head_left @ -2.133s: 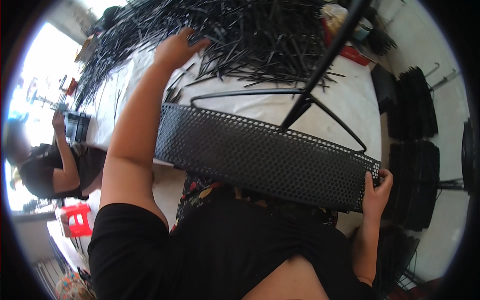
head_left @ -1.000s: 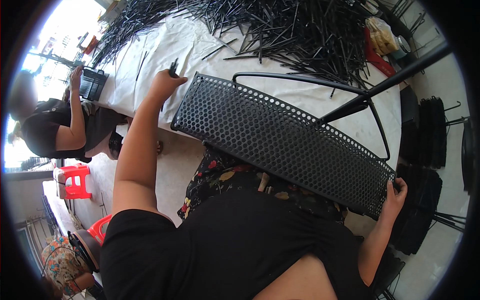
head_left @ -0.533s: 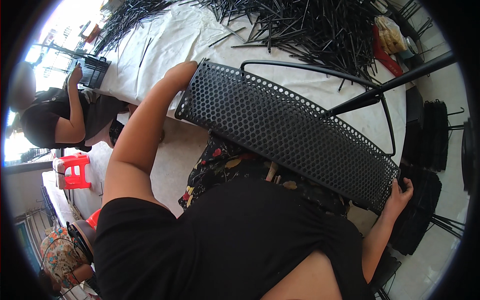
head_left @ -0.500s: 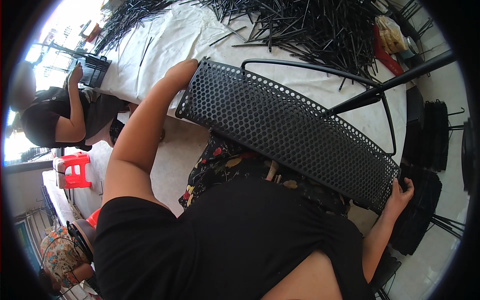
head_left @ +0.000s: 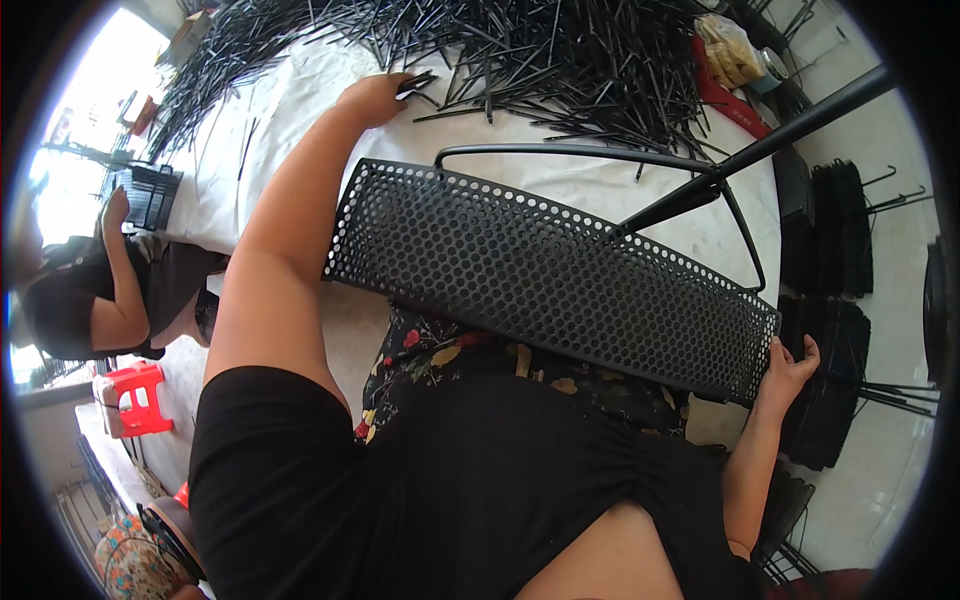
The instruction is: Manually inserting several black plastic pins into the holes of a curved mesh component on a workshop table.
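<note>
Across my lap rests a long black perforated metal shelf (head_left: 540,275), tilted down toward the right. A bent black tube frame and a thick black post (head_left: 800,125) rise behind it. My right hand (head_left: 785,382) grips the shelf's right end, thumb at the edge and some fingers lifted. Past the shelf's left end, my left hand (head_left: 372,101) reaches over the white-covered table, closed on a few thin black strips (head_left: 420,82) by the pile. Its fingertips are partly hidden.
A large pile of black strips (head_left: 570,60) covers the far side of the table (head_left: 300,95). A red tray with a bag (head_left: 728,55) lies far right. Stacked black racks (head_left: 840,230) stand at right. A co-worker (head_left: 95,300) works at left, near a red stool (head_left: 145,398).
My left hand has let go of the shelf's left corner and moved forward to the strips. The shelf's left end sits lower in view. My right hand still holds its end.
</note>
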Tool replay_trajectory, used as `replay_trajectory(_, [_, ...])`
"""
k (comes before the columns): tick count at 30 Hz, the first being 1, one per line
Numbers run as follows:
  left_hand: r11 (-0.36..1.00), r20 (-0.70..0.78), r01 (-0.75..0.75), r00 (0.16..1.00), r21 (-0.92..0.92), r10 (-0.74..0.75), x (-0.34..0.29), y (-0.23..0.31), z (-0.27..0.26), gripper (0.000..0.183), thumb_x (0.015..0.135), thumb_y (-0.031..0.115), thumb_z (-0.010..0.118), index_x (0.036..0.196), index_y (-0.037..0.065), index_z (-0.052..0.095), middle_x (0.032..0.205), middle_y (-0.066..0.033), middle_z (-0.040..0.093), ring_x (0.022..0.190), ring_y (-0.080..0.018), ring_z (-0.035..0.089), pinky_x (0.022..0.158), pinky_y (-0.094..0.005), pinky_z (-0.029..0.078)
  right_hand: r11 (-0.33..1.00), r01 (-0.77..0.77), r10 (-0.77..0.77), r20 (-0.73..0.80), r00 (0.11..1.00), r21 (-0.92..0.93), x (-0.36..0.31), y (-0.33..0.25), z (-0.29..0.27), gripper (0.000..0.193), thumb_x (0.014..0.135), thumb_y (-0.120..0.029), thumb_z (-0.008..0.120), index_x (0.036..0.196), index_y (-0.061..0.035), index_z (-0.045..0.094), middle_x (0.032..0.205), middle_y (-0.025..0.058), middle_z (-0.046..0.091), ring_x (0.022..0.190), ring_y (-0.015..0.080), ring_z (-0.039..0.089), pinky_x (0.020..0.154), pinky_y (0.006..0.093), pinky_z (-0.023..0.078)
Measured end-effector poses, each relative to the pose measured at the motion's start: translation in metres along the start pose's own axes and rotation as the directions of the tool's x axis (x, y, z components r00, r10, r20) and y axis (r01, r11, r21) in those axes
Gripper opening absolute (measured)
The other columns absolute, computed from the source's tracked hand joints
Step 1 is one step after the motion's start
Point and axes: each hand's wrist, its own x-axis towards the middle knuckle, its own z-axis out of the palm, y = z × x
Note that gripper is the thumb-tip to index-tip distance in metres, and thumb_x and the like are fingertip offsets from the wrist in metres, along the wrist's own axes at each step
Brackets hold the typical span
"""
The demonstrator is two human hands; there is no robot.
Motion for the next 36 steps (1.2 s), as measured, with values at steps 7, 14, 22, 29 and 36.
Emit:
replay_trajectory(7, [0.904,-0.233,-0.064,0.956,0.423,0.176,-0.006,-0.002,0.008,0.030,0.091,0.014,0.039,0.111,0.004,0.060,0.112,-0.0197,0.061,0.105,-0.0355,0.060,0.089,-0.0442,0.048,0.983,0.142,-0.152,-0.086,0.985,-0.118,0.000,0.002,-0.003,0.052,0.083,0.004,0.064,0.127,0.0023,0.037,0.131,0.0142,0.040,0.097,0.0213,0.061,0.085,0.0293,0.049])
replay_trajectory(14, [0.426,0.079,0.460,0.746,-0.779,-0.661,-0.142,-0.008,-0.041,0.029,0.087,0.031,0.065,0.073,0.007,0.059,0.054,0.0013,0.048,0.041,-0.0099,0.042,0.039,-0.0286,0.030,0.990,-0.078,0.095,0.147,0.985,-0.119,-0.014,0.011,-0.036,0.038,0.089,-0.014,0.066,0.120,0.0006,0.050,0.112,0.0110,0.056,0.099,0.0172,0.056,0.090,0.0296,0.044])
replay_trajectory(22, [0.583,0.054,0.399,0.853,-0.707,-0.519,-0.201,0.032,-0.011,0.032,0.094,0.029,0.059,0.078,0.001,0.060,0.063,0.0046,0.045,0.060,-0.0072,0.039,0.053,-0.0269,0.031,0.987,-0.138,0.153,0.212,0.965,-0.087,0.022,-0.012,0.011,0.032,0.091,-0.026,0.062,0.097,0.0051,0.063,0.087,0.0153,0.067,0.083,0.0208,0.062,0.076,0.0343,0.048])
replay_trajectory(29, [0.653,-0.015,0.336,0.883,-0.679,-0.469,-0.129,0.064,0.010,0.048,0.092,0.043,0.058,0.075,-0.001,0.060,0.055,0.0010,0.045,0.052,-0.0121,0.041,0.049,-0.0334,0.032,0.891,0.148,-0.092,0.148,0.985,-0.429,0.129,0.017,0.026,0.046,0.092,-0.039,0.052,0.085,0.0052,0.065,0.092,0.0282,0.063,0.091,0.0435,0.061,0.081,0.0473,0.048])
replay_trajectory(36, [0.314,0.150,0.313,0.880,-0.896,-0.450,-0.128,0.077,0.006,0.038,0.092,0.043,0.061,0.070,0.014,0.052,0.058,0.0092,0.036,0.049,-0.0054,0.034,0.044,-0.0266,0.024,0.884,0.057,0.012,0.146,0.989,-0.464,0.123,0.021,0.019,0.054,0.093,-0.045,0.047,0.098,0.0061,0.065,0.104,0.0275,0.064,0.110,0.0431,0.054,0.096,0.0440,0.043])
